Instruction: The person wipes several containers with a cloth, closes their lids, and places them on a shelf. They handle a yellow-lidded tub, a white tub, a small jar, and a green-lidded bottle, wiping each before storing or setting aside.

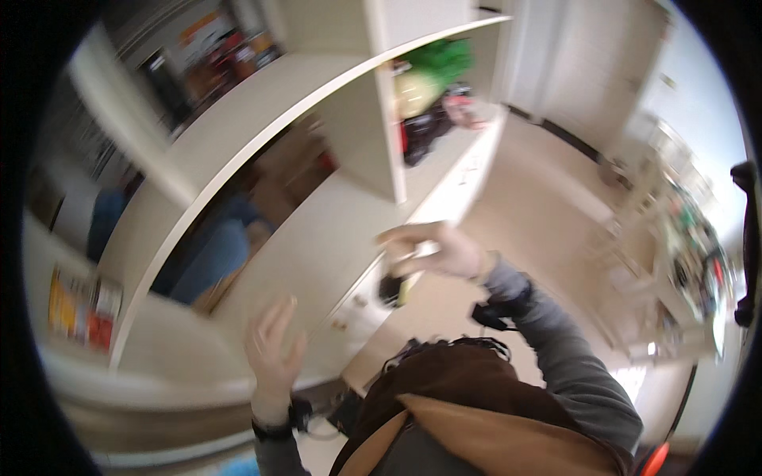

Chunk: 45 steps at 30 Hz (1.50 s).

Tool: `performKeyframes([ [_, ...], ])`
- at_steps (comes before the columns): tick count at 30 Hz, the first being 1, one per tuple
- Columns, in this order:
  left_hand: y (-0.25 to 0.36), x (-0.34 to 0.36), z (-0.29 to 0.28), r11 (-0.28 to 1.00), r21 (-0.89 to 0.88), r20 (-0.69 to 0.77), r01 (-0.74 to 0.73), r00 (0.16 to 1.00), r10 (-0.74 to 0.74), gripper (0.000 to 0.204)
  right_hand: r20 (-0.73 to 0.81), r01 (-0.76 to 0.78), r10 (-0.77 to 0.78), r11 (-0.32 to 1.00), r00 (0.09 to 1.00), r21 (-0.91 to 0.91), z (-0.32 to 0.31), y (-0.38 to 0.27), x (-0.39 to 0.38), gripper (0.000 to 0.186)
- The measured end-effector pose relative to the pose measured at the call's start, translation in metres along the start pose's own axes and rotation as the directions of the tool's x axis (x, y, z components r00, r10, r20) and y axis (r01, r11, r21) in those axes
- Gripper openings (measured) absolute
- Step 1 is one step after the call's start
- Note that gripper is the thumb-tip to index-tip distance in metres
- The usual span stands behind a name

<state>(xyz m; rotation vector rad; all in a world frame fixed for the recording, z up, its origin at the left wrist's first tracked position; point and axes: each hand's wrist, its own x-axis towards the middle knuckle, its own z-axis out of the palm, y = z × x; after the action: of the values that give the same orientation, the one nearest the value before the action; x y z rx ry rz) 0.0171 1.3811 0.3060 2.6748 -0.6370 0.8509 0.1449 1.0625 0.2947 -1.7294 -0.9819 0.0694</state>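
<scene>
My right hand (444,251) is over the front edge of the pale shelf (317,246), with its fingers and thumb curled toward each other. A small dark object (390,290) with a yellowish edge shows just below the fingertips. It seems to be in the hand's grip, but blur hides its kind. My left hand (274,347) is above the near-left part of the shelf. Its fingers are stretched and apart, and nothing is in them.
Green and dark plastic bags (432,95) fill a far compartment. Blue cloth (210,258) and brown items lie behind the shelf opening. Yellow and red packets (83,309) are at the left. A cluttered table (675,262) stands on the right, across the floor (548,206).
</scene>
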Motion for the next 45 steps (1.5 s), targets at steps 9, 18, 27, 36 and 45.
performKeyframes([
  [9, 0.024, 0.003, 0.07, 0.839, -0.514, 0.431, 0.181, 0.899, 0.071, 0.052, -0.117, -0.222, 0.208, 0.968, 0.971, -0.117, 0.029, -0.018, -0.064, 0.035],
  [18, 0.07, 0.006, 0.166, 0.158, -0.489, 0.803, 0.858, 0.513, -0.304, 0.035, -0.554, -0.64, 0.465, 0.749, 0.691, -0.169, -0.058, -0.004, -0.26, 0.044],
  [27, 0.251, 0.124, 0.226, 0.485, -0.451, 0.612, 0.749, 0.655, -0.444, 0.032, -0.789, -0.833, 0.503, 0.552, 0.354, -0.022, -0.185, 0.012, -0.45, 0.046],
  [36, 0.388, 0.286, 0.378, 0.765, -0.641, 0.369, 0.064, 0.899, 0.234, 0.031, -0.94, -0.902, 0.335, 0.422, 0.059, 0.094, -0.258, -0.027, -0.587, 0.047],
  [45, 0.535, 0.399, 0.531, 0.56, -0.809, 0.395, 0.179, 0.871, 0.293, 0.035, -0.898, -0.882, 0.075, 0.169, -0.433, 0.439, -0.336, -0.041, -0.7, 0.046],
])
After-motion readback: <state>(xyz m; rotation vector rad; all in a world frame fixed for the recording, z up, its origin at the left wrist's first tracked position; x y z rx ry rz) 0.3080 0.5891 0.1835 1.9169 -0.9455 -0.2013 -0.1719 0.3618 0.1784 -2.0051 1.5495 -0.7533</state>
